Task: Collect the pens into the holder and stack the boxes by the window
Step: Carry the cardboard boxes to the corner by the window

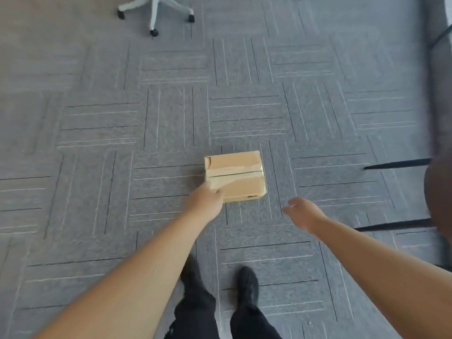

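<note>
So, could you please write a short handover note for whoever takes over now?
Left hand: on the near left corner of the cardboard box; grip unclear in blur.
Right hand: open, right of the box, not touching it.
Box lies taped shut on the carpet, ahead of the shoes.
Done: nothing seen stacked.
Left: carry this box to the window stack; pens, holder and window are out of view.

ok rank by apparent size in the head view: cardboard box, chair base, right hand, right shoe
1. cardboard box and chair base: similar span, chair base cropped and farther, so unranked.
2. right shoe and right hand: look alike.
</note>
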Demonstrator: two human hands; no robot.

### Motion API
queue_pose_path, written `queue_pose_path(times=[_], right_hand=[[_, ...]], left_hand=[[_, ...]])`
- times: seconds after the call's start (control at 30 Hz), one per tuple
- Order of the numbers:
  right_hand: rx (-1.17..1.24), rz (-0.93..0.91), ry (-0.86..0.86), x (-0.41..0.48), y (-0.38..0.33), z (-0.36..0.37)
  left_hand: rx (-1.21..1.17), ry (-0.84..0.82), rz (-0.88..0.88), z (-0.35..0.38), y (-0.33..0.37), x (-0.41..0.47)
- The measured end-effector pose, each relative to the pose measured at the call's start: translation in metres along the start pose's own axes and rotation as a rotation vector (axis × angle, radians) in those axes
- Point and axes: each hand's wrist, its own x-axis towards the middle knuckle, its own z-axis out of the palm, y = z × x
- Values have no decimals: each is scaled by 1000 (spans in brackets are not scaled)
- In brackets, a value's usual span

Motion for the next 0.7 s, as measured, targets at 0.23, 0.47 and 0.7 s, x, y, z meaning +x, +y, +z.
queue_pose_path(times=[0.23, 0.47, 0.7], right_hand=[[46, 100, 58, 148, -34, 24], [23, 131, 80, 313, -37, 80], [71, 137, 155, 454, -17, 133]], left_hand=[[84, 17, -38, 12, 11, 169], [140, 13, -200, 66, -39, 308], [-31, 63, -376, 160, -90, 428]])
